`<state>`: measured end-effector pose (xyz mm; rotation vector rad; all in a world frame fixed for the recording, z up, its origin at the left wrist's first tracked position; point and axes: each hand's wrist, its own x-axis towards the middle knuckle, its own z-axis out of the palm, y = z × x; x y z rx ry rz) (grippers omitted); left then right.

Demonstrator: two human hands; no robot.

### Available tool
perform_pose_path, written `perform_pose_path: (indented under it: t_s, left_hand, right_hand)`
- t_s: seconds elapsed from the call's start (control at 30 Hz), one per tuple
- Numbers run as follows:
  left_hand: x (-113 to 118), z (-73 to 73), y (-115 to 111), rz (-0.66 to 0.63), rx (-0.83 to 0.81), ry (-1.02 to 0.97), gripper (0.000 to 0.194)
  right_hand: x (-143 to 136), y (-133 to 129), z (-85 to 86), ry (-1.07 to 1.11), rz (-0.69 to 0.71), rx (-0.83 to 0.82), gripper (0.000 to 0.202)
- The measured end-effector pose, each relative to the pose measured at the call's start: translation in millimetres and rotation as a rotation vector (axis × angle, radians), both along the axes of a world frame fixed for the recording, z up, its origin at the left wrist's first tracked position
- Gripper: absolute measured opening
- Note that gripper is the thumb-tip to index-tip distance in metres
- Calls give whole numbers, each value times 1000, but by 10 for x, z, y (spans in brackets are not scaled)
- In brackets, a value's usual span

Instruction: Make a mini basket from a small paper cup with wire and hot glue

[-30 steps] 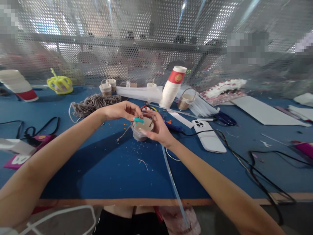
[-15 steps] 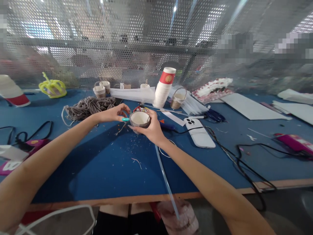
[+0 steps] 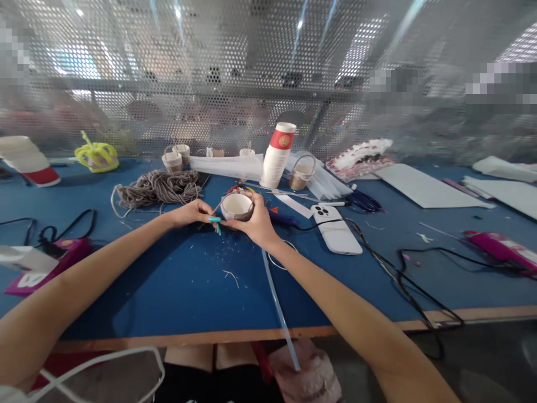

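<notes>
1. Losing R wall of small cup behind R hand; hiding part of blue tool there too, nearer than cup stack.
2. Seeing tilted cups cut off by L edge, far L of cup stack.
3. Making out only blurred shapes thru perforated metal panel, behind cup stack.
4. Noting small cup's off-white interior, round open rim, greyish outside & thin handle.
5. Noting soft, ropy grey yarn coiling L of cup stack; smooth, rounded white phone lying nearer & R of it; translucent stick poking past table edge, well nearer than it.
6. Grasping small cup w/ R hand, thumb on near side; can't tell if base is touching blue table.
7. Bringing L hand fingertips together beside near-L rim; can't tell if pinching handle or just touching, too small.
8. Keeping small cup betw. both hands, nearer & slightly L of cup stack.
</notes>
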<state>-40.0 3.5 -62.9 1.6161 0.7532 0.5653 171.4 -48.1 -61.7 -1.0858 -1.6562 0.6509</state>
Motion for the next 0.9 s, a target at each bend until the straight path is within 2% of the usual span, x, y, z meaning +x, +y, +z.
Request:
perform_pose_path:
  t_s: [0.13, 0.2, 0.3, 0.33, 0.43, 0.53, 0.6, 0.7, 0.9]
  left_hand:
    - [18, -48, -10, 64, -11, -38, 36]
    - [24, -60, -7, 88, -33, -55, 39]
    - [26, -92, 9, 120, -79, -74, 45]
    - [26, -103, 16, 129, -91, -81, 46]
    - [28, -130, 39, 148, -117, -104, 49]
    - [33, -139, 48, 158, -140, -128, 49]
    - [36, -139, 46, 162, -155, -144, 49]
    - [40, -137, 39, 167, -175, -162, 49]
    - [45, -141, 46, 187, -191, -197, 49]
  right_hand:
    - [-10, 5, -24, -25, 0, -12, 78]
    - [1, 5, 7, -73, 11, -2, 89]
    - [136, -6, 192, -264, 21, 74, 109]
    - [226, -8, 284, -364, 22, 99, 109]
    - [594, 3, 554, -639, 58, 37, 93]
    - [923, 35, 668, -777, 68, -100, 62]
    - [1010, 55, 633, -875, 56, -136, 54]
    - [936, 64, 492, -1079, 3, -111, 45]
    - [734, 63, 314, -1140, -89, -71, 34]
